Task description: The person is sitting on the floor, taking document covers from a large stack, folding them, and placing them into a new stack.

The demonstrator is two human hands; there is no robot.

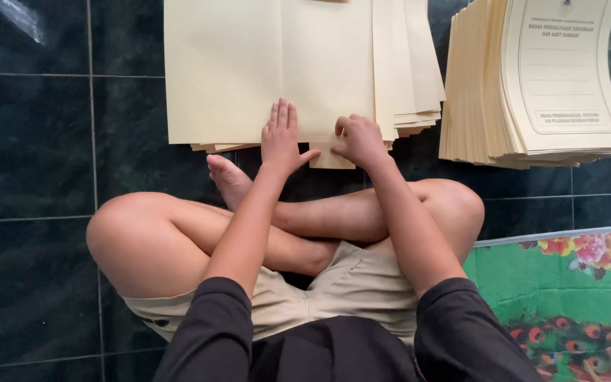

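Your left hand (281, 140) lies flat, fingers together, and your right hand (359, 139) curls, both pressing cream paper folders (249, 67) stacked on dark green floor tiles (30, 141).

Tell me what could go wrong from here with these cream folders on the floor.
The left hand lies flat on the top sheet of the fanned cream folder pile, whose lower edges already sit uneven; pushing might skew it further. The right hand pinches a folder's edge, which could crease. The printed folder stack leans and may slump.

Cream folders (249, 64), dark green tiled floor (30, 141), green floral mat (567, 290).
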